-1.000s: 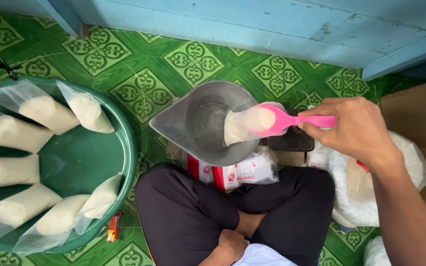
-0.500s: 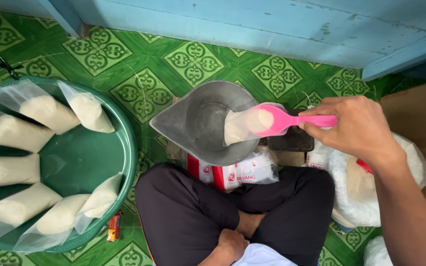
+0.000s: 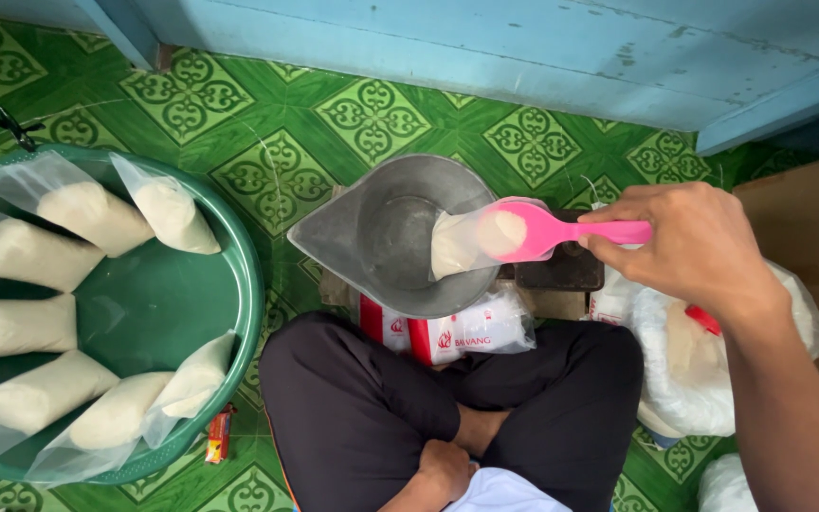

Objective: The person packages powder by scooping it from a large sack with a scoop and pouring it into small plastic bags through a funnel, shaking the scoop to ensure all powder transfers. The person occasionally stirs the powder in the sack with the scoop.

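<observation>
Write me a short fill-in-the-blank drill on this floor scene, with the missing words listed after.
1. The right hand holds a ____ plastic scoop.
2. The scoop's bowl is inside a clear bag lying in the grey ____ scale pan.
3. Filled clear bags of white powder lie in the round ____ basin.

Missing words: pink; metal; green

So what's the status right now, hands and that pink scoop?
Right hand grips pink scoop, its bowl in the bag on the metal pan. Left hand empty in lap. Nothing in the way.
</observation>
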